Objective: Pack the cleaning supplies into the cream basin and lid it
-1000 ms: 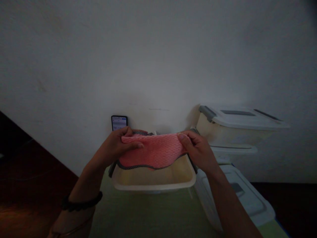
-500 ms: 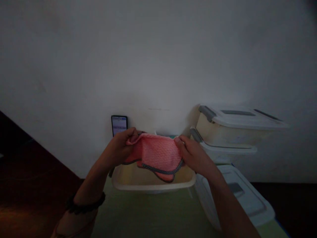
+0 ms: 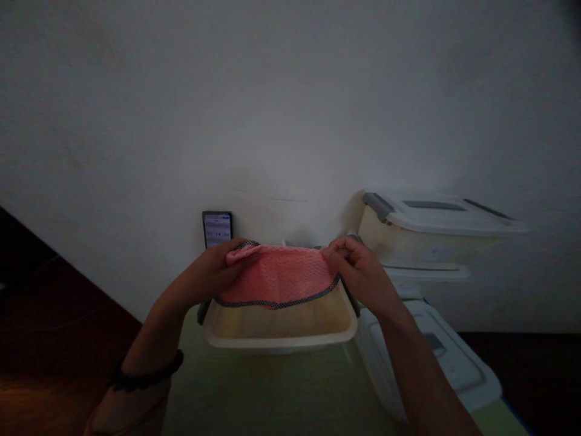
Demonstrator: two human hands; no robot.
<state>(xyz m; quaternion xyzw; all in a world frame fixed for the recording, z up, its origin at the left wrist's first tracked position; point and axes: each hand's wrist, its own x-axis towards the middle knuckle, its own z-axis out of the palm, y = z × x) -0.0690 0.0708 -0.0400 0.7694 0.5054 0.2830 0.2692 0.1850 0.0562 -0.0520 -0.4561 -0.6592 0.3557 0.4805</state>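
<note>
A pink textured cloth (image 3: 285,275) with a black-and-white checked edge is stretched between my two hands. My left hand (image 3: 215,269) pinches its left end, thumb in front, where a bit of the cloth is folded over. At the right end, my right hand (image 3: 356,266) grips the upper corner between thumb and fingers. Below and behind the cloth stands an open cream plastic bin (image 3: 281,342); the cloth hides its far part. The cloth hangs above the bin's near rim.
A lit phone (image 3: 218,229) leans upright by the wall behind my left hand. Lidded storage boxes (image 3: 436,242) are stacked at the right. A loose white lid (image 3: 454,357) lies on the green tabletop (image 3: 272,393) beside my right forearm.
The cloth has been spread wider and flatter between my hands; the lower flap that hung down no longer shows. My left hand has turned, its thumb now lying along the cloth.
</note>
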